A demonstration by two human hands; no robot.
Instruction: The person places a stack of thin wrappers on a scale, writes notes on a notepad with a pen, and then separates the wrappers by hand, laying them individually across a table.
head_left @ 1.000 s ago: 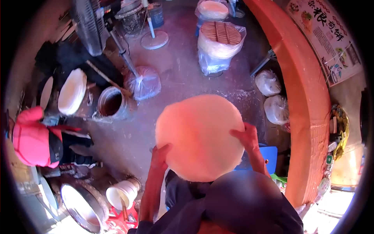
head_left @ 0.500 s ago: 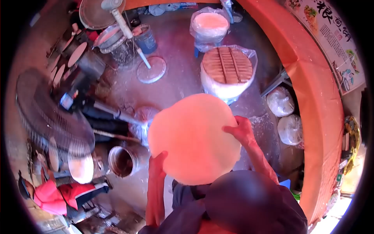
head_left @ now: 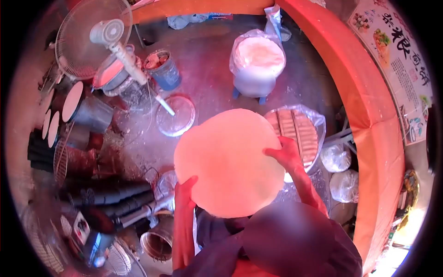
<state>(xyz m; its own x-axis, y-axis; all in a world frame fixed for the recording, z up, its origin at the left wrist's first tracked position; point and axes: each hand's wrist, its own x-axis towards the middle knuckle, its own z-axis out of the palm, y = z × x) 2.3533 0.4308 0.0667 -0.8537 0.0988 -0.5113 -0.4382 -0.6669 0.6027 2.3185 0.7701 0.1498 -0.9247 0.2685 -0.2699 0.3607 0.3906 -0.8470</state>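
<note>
A large, thin, round pancake is stretched out in front of me and fills the middle of the view. Its left edge is pinched by my left hand, the thumb lying on top. My right hand grips the right edge, also with the thumb on the upper face. The fingers beneath the pancake are hidden. Just beyond my right hand, a round slatted wooden lid sits on a plastic-wrapped tub, partly covered by the pancake. Farther ahead, a pale round stack in clear plastic rests on a blue stool.
At the left stand a pedestal fan, a blue bucket and round griddles. A metal pot is low on the left. An orange barrier curves along the right, with filled plastic bags beside it.
My view has shifted forward and turned, so the lidded tub and stool appear lower and farther right. A person in red has left the view. Both hands keep hold of the pancake.
</note>
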